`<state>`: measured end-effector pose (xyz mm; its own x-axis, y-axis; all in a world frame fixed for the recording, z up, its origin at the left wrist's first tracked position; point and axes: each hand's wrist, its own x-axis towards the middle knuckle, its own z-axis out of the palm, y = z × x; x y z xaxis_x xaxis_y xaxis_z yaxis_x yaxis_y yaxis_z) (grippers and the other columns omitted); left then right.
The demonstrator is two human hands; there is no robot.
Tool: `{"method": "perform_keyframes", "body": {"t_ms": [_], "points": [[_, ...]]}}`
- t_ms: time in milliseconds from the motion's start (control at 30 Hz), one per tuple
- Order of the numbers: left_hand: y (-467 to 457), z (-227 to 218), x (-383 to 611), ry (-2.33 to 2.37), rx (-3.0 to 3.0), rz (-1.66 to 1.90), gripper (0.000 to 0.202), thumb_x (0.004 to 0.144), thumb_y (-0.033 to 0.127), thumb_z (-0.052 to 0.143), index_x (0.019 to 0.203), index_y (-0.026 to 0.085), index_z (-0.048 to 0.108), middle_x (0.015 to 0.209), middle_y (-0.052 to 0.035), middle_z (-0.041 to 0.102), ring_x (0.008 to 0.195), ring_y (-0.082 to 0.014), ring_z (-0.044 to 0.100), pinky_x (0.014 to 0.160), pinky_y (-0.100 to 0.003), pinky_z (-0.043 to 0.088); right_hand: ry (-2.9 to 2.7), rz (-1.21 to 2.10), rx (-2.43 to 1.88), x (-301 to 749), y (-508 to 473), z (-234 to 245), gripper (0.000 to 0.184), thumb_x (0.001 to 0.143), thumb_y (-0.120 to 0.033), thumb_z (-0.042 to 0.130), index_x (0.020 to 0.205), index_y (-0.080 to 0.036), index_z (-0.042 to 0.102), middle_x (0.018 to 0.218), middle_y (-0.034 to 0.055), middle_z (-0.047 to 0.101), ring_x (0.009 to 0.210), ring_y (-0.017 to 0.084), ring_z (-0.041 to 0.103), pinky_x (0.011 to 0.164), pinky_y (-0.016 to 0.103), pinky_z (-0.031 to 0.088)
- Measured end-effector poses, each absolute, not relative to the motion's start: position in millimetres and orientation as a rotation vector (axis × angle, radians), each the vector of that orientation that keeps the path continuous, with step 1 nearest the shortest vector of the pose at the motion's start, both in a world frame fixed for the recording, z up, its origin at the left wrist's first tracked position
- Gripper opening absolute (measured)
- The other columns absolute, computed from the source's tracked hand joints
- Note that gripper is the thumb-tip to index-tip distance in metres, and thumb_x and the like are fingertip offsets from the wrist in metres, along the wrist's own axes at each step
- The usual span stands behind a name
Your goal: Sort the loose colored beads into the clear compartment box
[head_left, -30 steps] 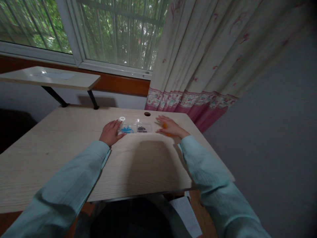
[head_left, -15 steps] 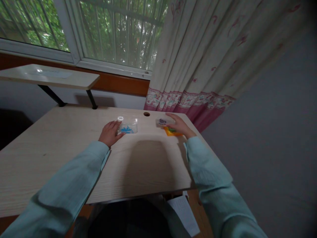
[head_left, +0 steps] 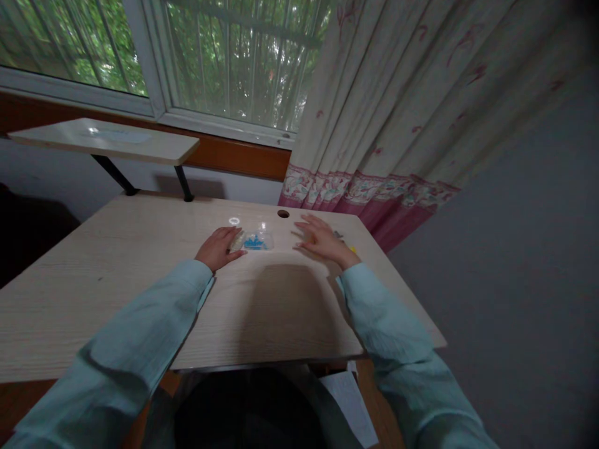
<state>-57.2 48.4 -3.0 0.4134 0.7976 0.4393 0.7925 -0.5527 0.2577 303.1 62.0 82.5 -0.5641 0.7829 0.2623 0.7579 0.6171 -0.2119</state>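
Observation:
My left hand [head_left: 218,248] is at the left end of a clear plastic box [head_left: 264,241] lying on the desk. Its thumb is at the near side and its fingers at the far side, closed around that end. Small blue pieces [head_left: 255,244] show inside the box. My right hand [head_left: 321,238] is over the desk to the right of the box, with its fingers spread and nothing seen in them. Beyond its wrist, a small dark item [head_left: 337,235] and a bit of a yellow packet [head_left: 352,249] peek out, mostly hidden by the hand.
The pale wooden desk [head_left: 140,299] has a round cable hole [head_left: 283,214] near its back edge. A raised shelf [head_left: 154,146] stands at the back left. A floral curtain [head_left: 365,149] hangs behind the right side. Papers [head_left: 349,405] lie below the front edge.
My right hand has moved left, off the clear packet and yellow packet, which now sit behind its wrist. The box with blue pieces shifted slightly right with my left hand. The view turned a little left.

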Motion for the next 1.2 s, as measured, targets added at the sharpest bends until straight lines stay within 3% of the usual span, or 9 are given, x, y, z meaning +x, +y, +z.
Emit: {"method": "perform_keyframes", "body": {"t_ms": [167,267,367,467,633,800,967,1067,1200], "points": [[46,-1,-59,1.437,2.618,0.851,0.074,0.083,0.058,0.054,0.142,0.016,0.038,0.144,-0.0149,0.045,0.133,-0.0297,0.041,0.111,-0.046,0.034,-2.683,0.17,-1.181,204,63,48,0.075,0.081,-0.056,0.062,0.145,-0.025,0.037,0.153,0.0115,0.033,0.141,0.032,0.028,0.115,0.054,0.018],[46,-1,-61,1.374,2.638,0.844,0.078,0.082,0.059,0.055,0.142,0.013,0.036,0.144,-0.0162,0.045,0.135,-0.0294,0.039,0.113,-0.045,0.033,-2.651,0.188,-1.248,195,67,39,0.07,0.082,-0.053,0.064,0.141,-0.024,0.043,0.139,0.0138,0.048,0.13,0.031,0.041,0.111,0.052,0.025],[47,-3,-62,1.359,2.653,0.814,0.08,0.083,0.061,0.054,0.143,0.013,0.034,0.145,-0.0165,0.044,0.137,-0.0296,0.037,0.113,-0.045,0.032,-2.584,0.223,-1.164,222,61,51,0.067,0.079,-0.054,0.066,0.137,-0.024,0.049,0.13,0.0118,0.054,0.121,0.029,0.048,0.105,0.045,0.035],[50,-7,-62,1.387,2.644,0.79,0.079,0.084,0.062,0.051,0.144,0.014,0.033,0.146,-0.0162,0.043,0.139,-0.03,0.034,0.113,-0.046,0.031,-2.45,0.196,-1.078,270,50,75,0.06,0.083,-0.052,0.063,0.135,-0.027,0.05,0.134,0.008,0.053,0.124,0.027,0.047,0.107,0.043,0.035],[50,-10,-57,1.447,2.61,0.793,0.079,0.084,0.064,0.05,0.144,0.014,0.034,0.146,-0.0168,0.042,0.138,-0.0292,0.036,0.113,-0.043,0.032,-2.213,0.121,-1.237,359,51,105,0.056,0.08,-0.049,0.066,0.13,-0.026,0.057,0.135,0.0072,0.054,0.128,0.029,0.046,0.112,0.048,0.032],[46,-5,-52,1.385,2.613,0.722,0.081,0.084,0.062,0.053,0.145,0.014,0.031,0.148,-0.0184,0.037,0.14,-0.0307,0.031,0.114,-0.047,0.029,-2.147,0.213,-1.313,422,74,95,0.053,0.077,-0.053,0.065,0.124,-0.029,0.06,0.131,0.0069,0.057,0.125,0.027,0.05,0.112,0.051,0.034],[45,-3,-59,1.257,2.612,0.689,0.082,0.086,0.056,0.052,0.148,0.011,0.023,0.15,-0.0207,0.034,0.143,-0.0324,0.025,0.115,-0.048,0.027,-2.175,0.18,-1.405,426,74,91,0.056,0.078,-0.054,0.063,0.127,-0.028,0.058,0.145,0.0083,0.044,0.139,0.03,0.034,0.114,0.059,0.027],[45,-1,-63,1.21,2.625,0.687,0.074,0.089,0.047,0.05,0.149,0.012,0.024,0.149,-0.0193,0.036,0.141,-0.0315,0.029,0.114,-0.047,0.029,-2.234,0.01,-1.36,391,55,98,0.058,0.079,-0.051,0.064,0.132,-0.027,0.054,0.153,0.0078,0.032,0.144,0.03,0.024,0.116,0.056,0.024],[41,4,-58,1.199,2.584,0.72,0.068,0.088,0.038,0.052,0.148,0.016,0.028,0.141,-0.0165,0.047,0.129,-0.0295,0.046,0.107,-0.045,0.038,-2.44,0.007,-1.143,314,25,92,0.052,0.087,-0.048,0.056,0.135,-0.026,0.051,0.15,0.0092,0.038,0.14,0.027,0.032,0.114,0.05,0.029]]}}
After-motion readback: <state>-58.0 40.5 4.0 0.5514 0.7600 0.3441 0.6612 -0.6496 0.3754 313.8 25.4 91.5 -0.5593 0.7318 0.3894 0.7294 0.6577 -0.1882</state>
